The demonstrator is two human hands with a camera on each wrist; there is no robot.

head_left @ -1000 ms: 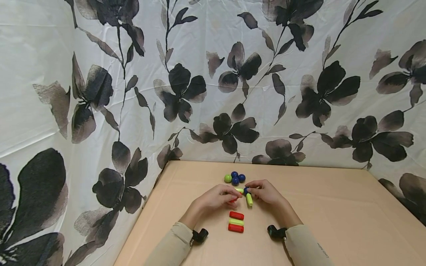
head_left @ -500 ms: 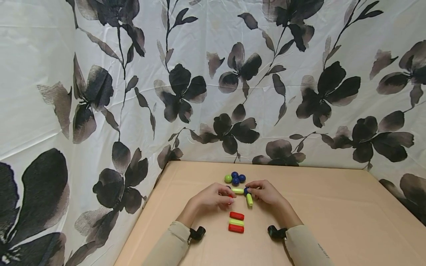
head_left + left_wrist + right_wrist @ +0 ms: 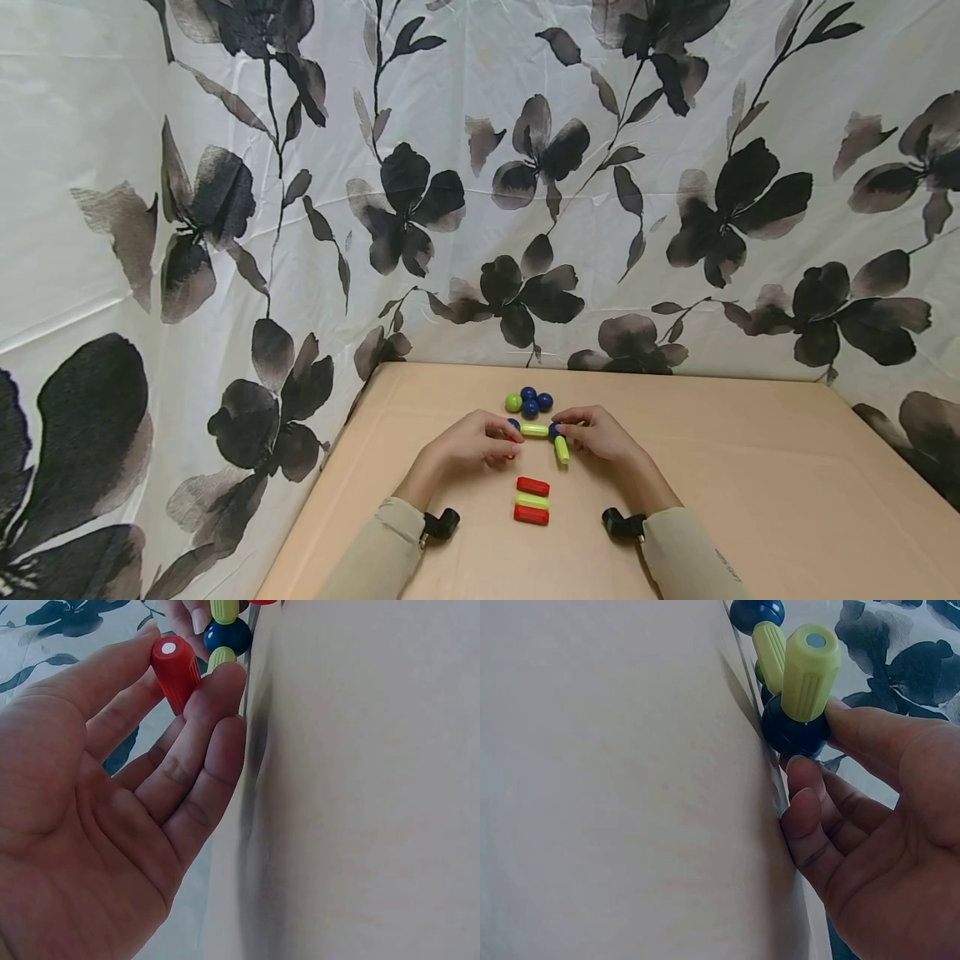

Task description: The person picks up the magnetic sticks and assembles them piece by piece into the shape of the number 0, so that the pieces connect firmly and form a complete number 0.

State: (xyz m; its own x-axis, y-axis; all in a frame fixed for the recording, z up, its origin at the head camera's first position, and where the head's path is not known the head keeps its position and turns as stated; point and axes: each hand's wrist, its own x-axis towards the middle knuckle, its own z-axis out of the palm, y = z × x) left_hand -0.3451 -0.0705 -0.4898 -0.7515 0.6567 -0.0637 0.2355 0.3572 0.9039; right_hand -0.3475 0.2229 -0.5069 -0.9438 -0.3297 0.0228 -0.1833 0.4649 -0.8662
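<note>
My left hand (image 3: 468, 440) pinches a short red building rod (image 3: 176, 675) between thumb and fingers, its pale round end tip showing in the left wrist view. Just beyond those fingers, a blue ball (image 3: 513, 424) sits at the left end of a yellow-green rod (image 3: 535, 431). That rod's other end meets a second blue ball (image 3: 795, 729), which my right hand (image 3: 600, 433) grips with thumb and fingertips. From this ball a second yellow-green rod (image 3: 811, 671) sticks out toward me, its grey end tip exposed.
Behind the hands, several blue balls (image 3: 530, 408) and a green ball (image 3: 513, 402) lie clustered. Nearer me, a red rod (image 3: 533, 485), a yellow-green rod (image 3: 532, 501) and another red rod (image 3: 531, 515) lie in a stack of rows on the tan table (image 3: 750, 483). A floral curtain (image 3: 480, 167) hangs behind.
My left hand has shifted left with the red rod, uncovering the yellow-green rod and the blue ball at its left end. The right hand has stayed on its ball.
</note>
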